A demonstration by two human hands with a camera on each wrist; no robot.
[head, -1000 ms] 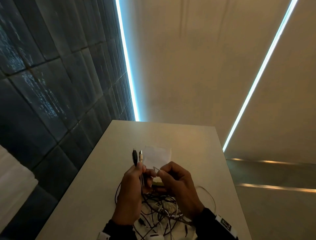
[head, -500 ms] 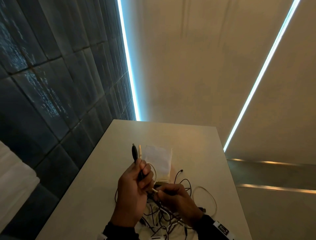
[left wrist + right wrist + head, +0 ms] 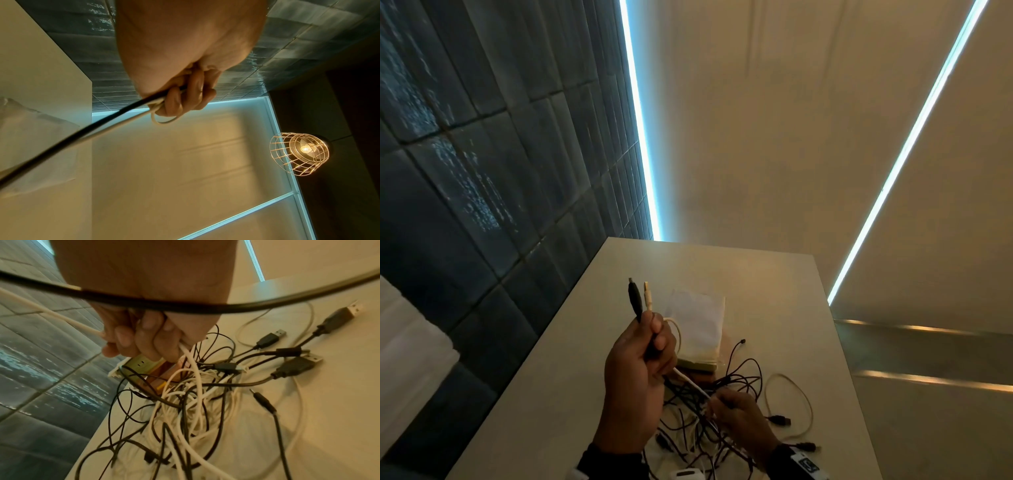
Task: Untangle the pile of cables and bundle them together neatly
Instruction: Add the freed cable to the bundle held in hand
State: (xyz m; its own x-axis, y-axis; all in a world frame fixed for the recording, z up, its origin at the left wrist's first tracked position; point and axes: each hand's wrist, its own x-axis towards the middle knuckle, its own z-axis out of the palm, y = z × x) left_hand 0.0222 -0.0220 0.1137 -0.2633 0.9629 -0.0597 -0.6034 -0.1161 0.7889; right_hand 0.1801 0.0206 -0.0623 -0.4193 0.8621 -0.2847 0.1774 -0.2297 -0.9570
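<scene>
A tangled pile of black and white cables (image 3: pixel 709 428) (image 3: pixel 185 402) lies on the pale table (image 3: pixel 551 394) near its front edge. My left hand (image 3: pixel 643 356) (image 3: pixel 180 97) is raised above the pile and grips a black cable and a white cable; their plug ends, black (image 3: pixel 635 299) and white (image 3: pixel 648 298), stick up above the fist. The white cable (image 3: pixel 690 382) (image 3: pixel 51 316) runs taut down to my right hand (image 3: pixel 736 414) (image 3: pixel 144 339), whose curled fingers hold it just over the pile. A black cable (image 3: pixel 185 305) crosses close in front of the right wrist camera.
A white plastic bag (image 3: pixel 698 325) lies on a stack of small packets (image 3: pixel 697 366) just behind the pile. Loose USB plugs (image 3: pixel 269 339) and a cream cable loop (image 3: pixel 789 407) lie to the right. A dark tiled wall (image 3: pixel 482 171) runs along the table's left edge.
My right hand has slid down the white cable away from the left hand and toward the pile. The left hand has stayed raised with the two plug ends.
</scene>
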